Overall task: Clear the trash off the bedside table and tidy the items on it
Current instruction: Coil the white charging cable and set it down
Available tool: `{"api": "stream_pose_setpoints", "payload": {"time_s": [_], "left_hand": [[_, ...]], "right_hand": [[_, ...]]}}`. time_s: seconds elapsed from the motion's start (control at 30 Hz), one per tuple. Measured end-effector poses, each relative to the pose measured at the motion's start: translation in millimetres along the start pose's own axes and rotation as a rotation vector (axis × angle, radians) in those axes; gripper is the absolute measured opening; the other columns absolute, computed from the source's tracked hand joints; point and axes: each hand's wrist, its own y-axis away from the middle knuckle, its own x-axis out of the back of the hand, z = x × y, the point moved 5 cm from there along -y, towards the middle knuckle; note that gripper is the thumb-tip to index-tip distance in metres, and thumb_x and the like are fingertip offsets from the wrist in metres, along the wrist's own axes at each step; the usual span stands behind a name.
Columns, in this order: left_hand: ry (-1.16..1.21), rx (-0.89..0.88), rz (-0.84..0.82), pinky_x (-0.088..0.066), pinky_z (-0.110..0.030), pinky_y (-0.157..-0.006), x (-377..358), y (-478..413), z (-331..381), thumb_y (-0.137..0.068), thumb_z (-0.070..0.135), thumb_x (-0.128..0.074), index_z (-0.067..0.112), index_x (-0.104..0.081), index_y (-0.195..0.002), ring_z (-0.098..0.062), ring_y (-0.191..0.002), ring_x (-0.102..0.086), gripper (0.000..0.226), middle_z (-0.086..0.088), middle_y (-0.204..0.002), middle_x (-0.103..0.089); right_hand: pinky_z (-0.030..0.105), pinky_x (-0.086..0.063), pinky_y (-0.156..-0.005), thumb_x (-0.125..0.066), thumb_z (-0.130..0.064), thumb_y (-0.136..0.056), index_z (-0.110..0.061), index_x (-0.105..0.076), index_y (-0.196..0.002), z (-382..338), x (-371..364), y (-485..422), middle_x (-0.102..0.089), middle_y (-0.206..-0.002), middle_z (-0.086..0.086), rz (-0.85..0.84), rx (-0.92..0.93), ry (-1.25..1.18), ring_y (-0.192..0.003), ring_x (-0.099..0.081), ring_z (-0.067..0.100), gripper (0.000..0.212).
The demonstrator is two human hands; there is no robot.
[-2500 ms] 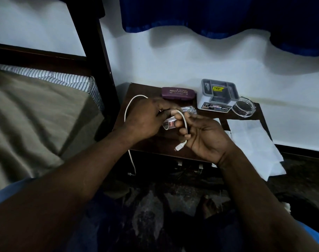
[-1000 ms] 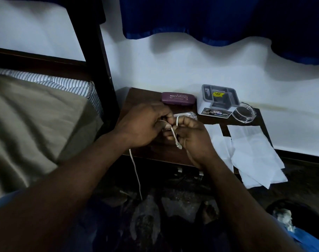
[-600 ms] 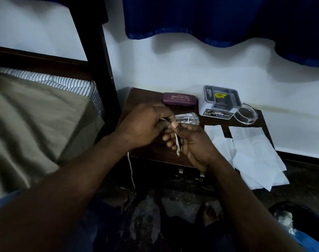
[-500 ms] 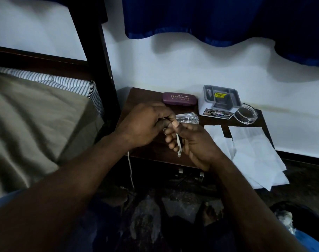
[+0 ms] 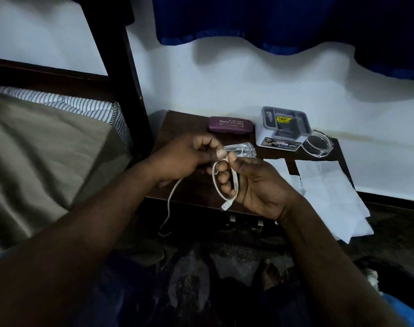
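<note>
— Along the back of the dark wooden bedside table (image 5: 182, 128)?
— Maroon oblong glasses case (image 5: 229, 125) left, grey-and-white plastic organiser box (image 5: 282, 132) right of it, round clear glass dish (image 5: 318, 143) rightmost (just beside the box)
— In front?
— White paper sheets (image 5: 328, 192), overhanging the right edge

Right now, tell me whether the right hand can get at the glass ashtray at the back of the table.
Probably not yet: the right hand holds a loop of the white cable, which the left hand also pinches. The way to the glass ashtray looks free; only flat papers lie between.
</note>
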Motion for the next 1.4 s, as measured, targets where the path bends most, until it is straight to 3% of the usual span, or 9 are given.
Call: {"api": "stream_pose_setpoints", "payload": {"time_s": [0.2,0.4,0.57,0.73,0.83,0.97,1.1,1.2,1.4], "left_hand": [[0.184,0.145,0.049,-0.050,-0.026,-0.062,-5.1,1.9,-3.3,-0.106,0.025,-0.054,0.013,-0.070,-0.103,-0.016,-0.065,-0.065,0.020,-0.005,-0.081,-0.071],[0.228,0.172,0.100,-0.049,-0.021,-0.059,-11.0,1.1,-6.1,-0.105,0.038,-0.055,0.020,-0.074,-0.097,-0.012,-0.069,-0.064,0.027,-0.003,-0.084,-0.072],[0.204,0.106,0.173,-0.047,-0.027,-0.061,-9.0,-1.4,-5.9,-0.104,0.021,-0.058,0.004,-0.073,-0.105,-0.019,-0.068,-0.058,0.022,-0.006,-0.079,-0.070],[0.040,0.059,0.234,-0.046,-0.027,-0.058,-5.6,-3.9,-5.8,-0.105,0.012,-0.056,0.010,-0.071,-0.092,-0.016,-0.059,-0.054,0.020,-0.004,-0.072,-0.065],[-0.007,0.061,0.238,-0.046,-0.026,-0.058,-6.2,-4.1,-8.5,-0.104,0.017,-0.060,0.016,-0.072,-0.086,-0.013,-0.059,-0.054,0.022,0.004,-0.067,-0.066],[0.080,0.087,0.183,-0.044,-0.027,-0.059,-11.6,-5.8,-14.0,-0.103,0.026,-0.062,0.004,-0.074,-0.105,-0.019,-0.068,-0.054,0.025,-0.015,-0.088,-0.072],[0.037,0.157,0.126,-0.044,-0.023,-0.052,-18.4,-4.0,-18.6,-0.107,0.031,-0.055,0.016,-0.074,-0.105,-0.014,-0.056,-0.057,0.024,0.000,-0.079,-0.074],[-0.007,0.188,0.116,-0.043,-0.022,-0.050,-25.5,-1.8,-18.4,-0.108,0.028,-0.052,0.008,-0.070,-0.106,-0.010,-0.049,-0.057,0.027,-0.008,-0.080,-0.072],[-0.022,0.185,0.157,-0.041,-0.023,-0.045,-26.0,0.7,-12.4,-0.110,0.024,-0.046,-0.006,-0.067,-0.106,-0.017,-0.048,-0.055,0.037,-0.008,-0.066,-0.065]], "right_hand": [[0.020,-0.057,-0.058,-0.044,-0.027,-0.107,-0.003,-0.069,-0.083,-12.5,6.2,-10.4,-0.067,-0.073,0.006,0.017,0.146,-0.395,-0.059,-0.065,0.012,0.042],[0.023,-0.061,-0.064,-0.053,-0.025,-0.094,-0.002,-0.076,-0.082,-13.1,6.7,-12.4,-0.075,-0.082,0.009,0.017,0.188,-0.505,-0.070,-0.075,0.016,0.035],[0.028,-0.064,-0.068,-0.046,-0.021,-0.103,0.000,-0.079,-0.084,-14.4,4.5,-9.3,-0.079,-0.090,0.016,0.047,0.183,-0.483,-0.080,-0.078,0.022,0.044],[0.033,-0.064,-0.078,-0.045,-0.021,-0.101,0.001,-0.078,-0.093,-13.2,1.4,-6.1,-0.078,-0.097,0.016,-0.009,0.097,-0.414,-0.091,-0.078,0.029,0.041],[0.033,-0.064,-0.077,-0.047,-0.029,-0.100,-0.001,-0.077,-0.087,-13.5,-1.5,-4.5,-0.077,-0.086,0.012,-0.018,0.072,-0.377,-0.085,-0.078,0.028,0.043],[0.028,-0.060,-0.068,-0.042,-0.032,-0.107,-0.009,-0.066,-0.079,-9.7,-0.4,-7.0,-0.064,-0.064,0.001,0.001,0.072,-0.404,-0.071,-0.072,0.020,0.044],[0.022,-0.049,-0.059,-0.049,-0.031,-0.100,-0.012,-0.062,-0.079,-5.1,2.3,-15.1,-0.051,-0.060,-0.005,-0.016,0.109,-0.539,-0.059,-0.055,0.010,0.031],[0.019,-0.038,-0.049,-0.050,-0.028,-0.098,-0.011,-0.061,-0.081,-3.7,3.9,-19.7,-0.045,-0.057,-0.008,-0.007,0.142,-0.607,-0.047,-0.043,0.005,0.027],[0.020,-0.045,-0.048,-0.049,-0.024,-0.098,-0.003,-0.073,-0.095,-2.7,3.3,-22.5,-0.052,-0.061,-0.006,0.023,0.205,-0.657,-0.048,-0.048,0.006,0.032]]}}
